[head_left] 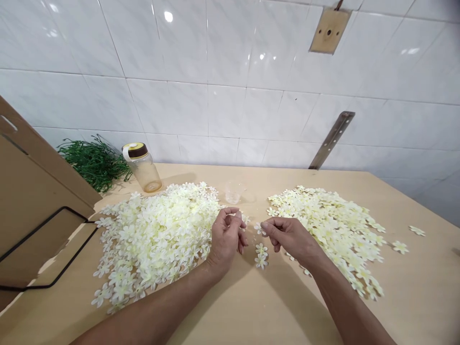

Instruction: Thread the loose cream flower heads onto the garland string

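pale wooden tabletop (232, 316) stretches between your forearms (161, 302) and out to its slanting right edge (413, 201). your right hand (289, 237) pinches a white flower (259, 229) with rounded petals, near two more flowers (261, 260) on the wood; your left hand (226, 235) is half curled, and whether it grips anything cannot be told. a left heap (161, 230) and a right heap (338, 225) of flowers flank your hands; beyond stand a clear cup (233, 192) and a bottle (146, 173), in front of the tiled wall (230, 110).

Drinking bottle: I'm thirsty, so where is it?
In the head view, the bottle stands on the left, just right of the green sprigs and behind the left flower pile.
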A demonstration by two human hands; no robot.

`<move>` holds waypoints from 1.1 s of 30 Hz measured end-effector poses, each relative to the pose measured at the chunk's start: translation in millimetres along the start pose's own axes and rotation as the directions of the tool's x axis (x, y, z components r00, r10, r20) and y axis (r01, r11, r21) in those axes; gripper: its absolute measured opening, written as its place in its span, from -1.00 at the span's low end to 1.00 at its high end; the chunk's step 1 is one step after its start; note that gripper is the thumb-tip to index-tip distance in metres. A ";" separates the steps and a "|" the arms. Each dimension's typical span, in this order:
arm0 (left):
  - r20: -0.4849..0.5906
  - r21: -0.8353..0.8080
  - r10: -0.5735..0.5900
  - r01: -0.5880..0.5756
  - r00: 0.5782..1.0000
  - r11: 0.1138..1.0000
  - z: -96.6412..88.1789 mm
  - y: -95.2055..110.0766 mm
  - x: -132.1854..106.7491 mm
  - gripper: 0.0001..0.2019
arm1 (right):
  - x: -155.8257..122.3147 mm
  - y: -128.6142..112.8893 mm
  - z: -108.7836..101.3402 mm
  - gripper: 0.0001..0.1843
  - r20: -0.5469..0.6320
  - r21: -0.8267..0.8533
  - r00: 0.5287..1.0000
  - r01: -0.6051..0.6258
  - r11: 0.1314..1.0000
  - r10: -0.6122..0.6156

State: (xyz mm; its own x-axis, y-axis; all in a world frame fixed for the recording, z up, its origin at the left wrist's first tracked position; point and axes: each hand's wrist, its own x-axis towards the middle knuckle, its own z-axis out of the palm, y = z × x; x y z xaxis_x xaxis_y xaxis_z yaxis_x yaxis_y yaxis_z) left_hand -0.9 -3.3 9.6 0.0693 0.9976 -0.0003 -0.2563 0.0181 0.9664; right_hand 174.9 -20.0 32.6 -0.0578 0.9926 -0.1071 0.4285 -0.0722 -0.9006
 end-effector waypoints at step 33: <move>0.410 0.761 0.470 -0.577 0.781 0.295 -5.2 26.2 -9.0 -0.80 | -12.7 0.3 -0.6 -0.82 0.076 -0.550 0.995 0.091 0.830 -0.059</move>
State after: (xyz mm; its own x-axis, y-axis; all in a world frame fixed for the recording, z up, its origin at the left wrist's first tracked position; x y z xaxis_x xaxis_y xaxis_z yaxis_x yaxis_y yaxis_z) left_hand -13.2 -11.5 33.6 0.3294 0.7605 0.5596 0.6186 -0.6216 0.4805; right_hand 176.2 -32.6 33.9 -0.1516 0.9847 -0.0856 0.8466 0.0847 -0.5255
